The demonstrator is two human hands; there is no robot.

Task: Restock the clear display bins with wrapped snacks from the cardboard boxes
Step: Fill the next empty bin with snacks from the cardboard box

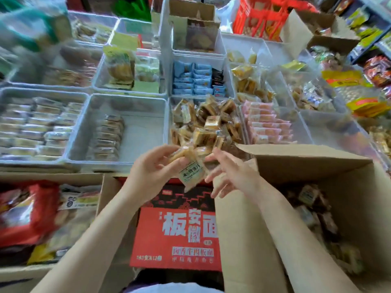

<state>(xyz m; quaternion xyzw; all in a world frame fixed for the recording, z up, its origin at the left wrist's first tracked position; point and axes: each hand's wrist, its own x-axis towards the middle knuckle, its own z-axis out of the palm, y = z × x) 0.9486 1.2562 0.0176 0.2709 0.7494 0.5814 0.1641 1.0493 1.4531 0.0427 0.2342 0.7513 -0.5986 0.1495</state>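
A small handful of wrapped snacks (188, 163) sits between the two hands, just above the near edge of the clear bin (208, 121) heaped with the same brown-and-gold packets; the packets in the hands are bunched and blurred, so I cannot count them beyond one whose label faces the camera. The left hand (154, 170) has its fingers curled round the bunch from the left and grips it. The right hand (228, 172) is just beside it with fingers spread and nearly straight, the fingertips close to or touching the wrappers; it does not grip anything. Below the right forearm stands one open cardboard box (317, 187) with more of the same packets loose in its bottom, too jumbled to count. Between the forearms lies one red carton (175, 235) with large white characters. To the left, a second cardboard box (101, 199) holds red and clear bags. Around the heaped bin are more clear bins: one to its left (131, 132) with a single short row of flat packets, one further left (42, 123) packed in about three rows, one behind holding blue packets (196, 79), and one to the right with pink packets (266, 123) stacked in a row. A third cardboard box (196, 28) stands upright at the back.
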